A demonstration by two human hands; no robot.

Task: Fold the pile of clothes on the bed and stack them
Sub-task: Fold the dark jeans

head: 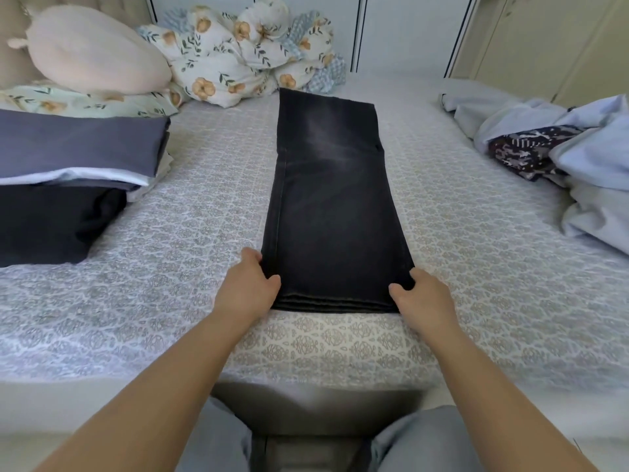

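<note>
The jeans (332,206) in the middle were heavy black denim, matt, faded grey toward the far end, with stitched seams and layered hems at the near edge. The bed (476,267) wore a textured, quilted-looking cloth cover with a woven grey pattern. At the far left, the pillow (92,51) looked soft and plush, and the folded stack (75,155) smooth, matt cloth.

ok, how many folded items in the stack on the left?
4 visible in the stack: grey-blue piece on top, white one under it, a thin grey-blue edge below, black one lowest. More may be hidden.
</note>
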